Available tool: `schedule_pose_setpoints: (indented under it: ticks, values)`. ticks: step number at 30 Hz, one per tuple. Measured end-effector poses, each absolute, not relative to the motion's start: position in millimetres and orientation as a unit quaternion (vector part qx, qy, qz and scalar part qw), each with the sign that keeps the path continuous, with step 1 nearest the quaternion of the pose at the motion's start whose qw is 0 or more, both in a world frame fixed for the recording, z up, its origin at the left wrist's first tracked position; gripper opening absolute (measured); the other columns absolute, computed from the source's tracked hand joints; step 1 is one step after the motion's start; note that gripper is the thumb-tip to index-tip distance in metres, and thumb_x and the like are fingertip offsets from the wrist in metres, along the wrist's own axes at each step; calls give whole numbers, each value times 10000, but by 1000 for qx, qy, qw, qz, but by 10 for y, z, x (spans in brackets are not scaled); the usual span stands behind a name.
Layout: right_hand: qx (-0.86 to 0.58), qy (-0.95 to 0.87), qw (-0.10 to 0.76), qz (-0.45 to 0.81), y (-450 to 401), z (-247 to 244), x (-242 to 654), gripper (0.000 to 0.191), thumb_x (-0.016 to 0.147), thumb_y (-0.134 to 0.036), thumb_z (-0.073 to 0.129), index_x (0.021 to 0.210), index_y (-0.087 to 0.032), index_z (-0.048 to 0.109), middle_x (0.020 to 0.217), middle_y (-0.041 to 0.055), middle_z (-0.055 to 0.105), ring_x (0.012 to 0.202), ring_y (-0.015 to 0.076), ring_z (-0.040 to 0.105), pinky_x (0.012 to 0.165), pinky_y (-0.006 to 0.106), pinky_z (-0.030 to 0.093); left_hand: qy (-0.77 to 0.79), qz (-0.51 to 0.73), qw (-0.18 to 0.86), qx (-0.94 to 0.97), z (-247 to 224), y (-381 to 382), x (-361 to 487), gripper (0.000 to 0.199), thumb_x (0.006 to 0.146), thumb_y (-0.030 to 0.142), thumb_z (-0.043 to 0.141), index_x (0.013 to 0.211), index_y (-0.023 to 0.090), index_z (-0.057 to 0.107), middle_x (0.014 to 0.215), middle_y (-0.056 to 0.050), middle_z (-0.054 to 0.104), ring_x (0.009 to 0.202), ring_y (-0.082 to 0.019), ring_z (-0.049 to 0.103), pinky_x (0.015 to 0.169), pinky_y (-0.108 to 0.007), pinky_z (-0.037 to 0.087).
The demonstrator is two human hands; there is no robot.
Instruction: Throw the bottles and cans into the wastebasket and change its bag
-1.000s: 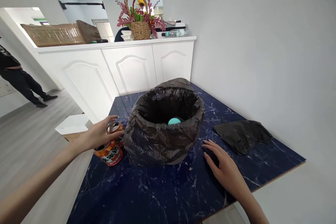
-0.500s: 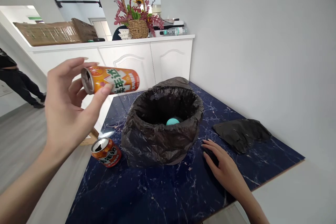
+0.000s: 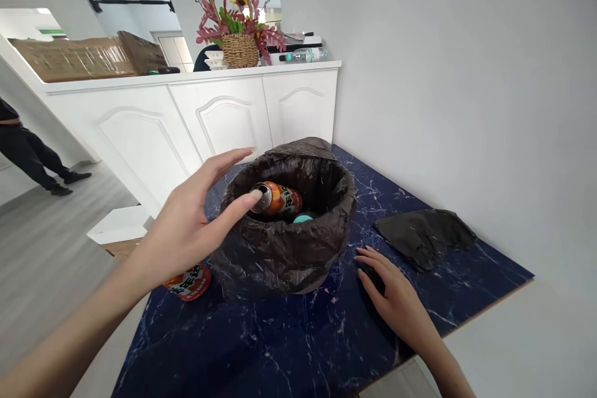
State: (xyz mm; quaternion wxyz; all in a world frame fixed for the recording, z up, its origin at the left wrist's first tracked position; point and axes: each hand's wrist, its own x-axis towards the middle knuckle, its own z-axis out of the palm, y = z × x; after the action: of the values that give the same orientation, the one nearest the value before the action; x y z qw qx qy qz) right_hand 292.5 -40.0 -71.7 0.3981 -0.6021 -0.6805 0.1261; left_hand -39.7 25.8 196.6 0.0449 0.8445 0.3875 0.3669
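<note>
My left hand [image 3: 205, 205] is at the left rim of a bin lined with a black plastic bag [image 3: 284, 255], its thumb and fingers spread apart. Just past the thumb, an orange soda can [image 3: 283, 198] lies on its side within the bin's mouth, out of my grip. A turquoise round thing [image 3: 304, 217] shows beside it, mostly hidden by the rim. A second orange can [image 3: 192, 284] stands on the table left of the bin, its top covered by my left wrist. My right hand [image 3: 389, 289] rests on the table, fingers stretched out, holding nothing.
The dark blue marbled table [image 3: 261, 348] carries a folded black plastic bag [image 3: 426, 237] on the right, near the wall. An open carton [image 3: 121, 230] is beyond the left edge. A flower basket [image 3: 240, 50] and a cardboard box [image 3: 84, 57] top the white cabinet. A person [image 3: 30, 146] stands far left.
My left hand has moved right and down to the bin and let go of the can, which now is in the bin's mouth. My right hand has stayed in place.
</note>
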Motion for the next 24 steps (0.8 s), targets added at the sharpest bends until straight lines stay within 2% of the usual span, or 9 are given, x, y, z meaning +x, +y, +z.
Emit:
schedule_pose_setpoints:
  ticks: [5, 8, 9, 11, 13, 14, 16, 20, 24]
  values:
    - [-599, -683, 401, 118, -392, -738, 2934, 391, 1118, -493, 494, 1369, -274, 699, 1552, 99, 665, 1532, 341, 543, 1258, 630, 473, 435, 412, 17, 800, 1894, 241, -615, 516, 1088, 575, 567, 1561, 373, 543, 1626, -16, 613, 1535, -300, 554, 1312, -552, 454]
    - [-599, -683, 400, 118, -393, -732, 2935, 392, 1118, -496, 491, 1367, -275, 698, 1552, 93, 666, 1532, 339, 543, 1255, 634, 476, 493, 415, -29, 764, 1800, 280, -836, 518, 1099, 604, 507, 1551, 353, 543, 1614, -37, 623, 1520, -346, 560, 1250, -592, 484]
    - [-600, -683, 400, 119, -395, -727, 2934, 391, 1117, -498, 493, 1367, -277, 698, 1555, 91, 665, 1534, 340, 541, 1255, 635, 475, 518, 402, -48, 753, 1750, 303, -933, 532, 1092, 622, 504, 1545, 347, 549, 1593, -49, 640, 1469, -372, 603, 1195, -599, 523]
    - [-601, -682, 399, 120, -400, -715, 2929, 389, 1116, -496, 497, 1366, -279, 701, 1557, 91, 663, 1537, 343, 538, 1254, 633, 477, 574, 350, -72, 737, 1614, 361, -1163, 592, 1046, 673, 554, 1530, 333, 569, 1511, -89, 697, 1232, -404, 742, 996, -567, 625]
    - [-602, -681, 399, 120, -404, -706, 2924, 385, 1113, -491, 504, 1365, -282, 705, 1555, 91, 664, 1536, 347, 539, 1251, 630, 482, 610, 277, -52, 741, 1435, 414, -1415, 703, 968, 712, 654, 1537, 310, 561, 1418, -140, 736, 900, -371, 802, 741, -489, 655]
    - [-603, -680, 400, 120, -405, -704, 2922, 382, 1111, -488, 507, 1364, -284, 708, 1553, 91, 665, 1536, 350, 540, 1250, 630, 483, 603, 250, -43, 756, 1337, 430, -1536, 726, 935, 712, 697, 1512, 288, 577, 1387, -159, 745, 842, -359, 797, 695, -464, 646]
    - [-602, -680, 401, 118, -406, -703, 2919, 375, 1108, -481, 512, 1359, -288, 713, 1552, 92, 666, 1536, 353, 540, 1254, 631, 480, 590, 194, -4, 784, 1149, 431, -1739, 643, 938, 684, 709, 1449, 304, 619, 1292, -139, 780, 914, -371, 804, 659, -418, 639]
    - [-600, -682, 402, 118, -407, -708, 2922, 370, 1108, -479, 515, 1348, -286, 719, 1549, 94, 668, 1535, 355, 541, 1260, 631, 473, 590, 173, 17, 788, 903, 319, -1920, 560, 943, 659, 701, 1406, 352, 630, 1099, -90, 812, 872, -368, 800, 621, -391, 603]
    - [-606, -680, 392, 127, -411, -714, 2930, 392, 1106, -510, 517, 1368, -299, 717, 1573, 85, 650, 1545, 366, 527, 1235, 637, 500, 613, 184, 13, 769, 848, 191, -1876, 588, 887, 700, 728, 1355, 352, 659, 1010, -63, 822, 683, -336, 750, 552, -376, 530]
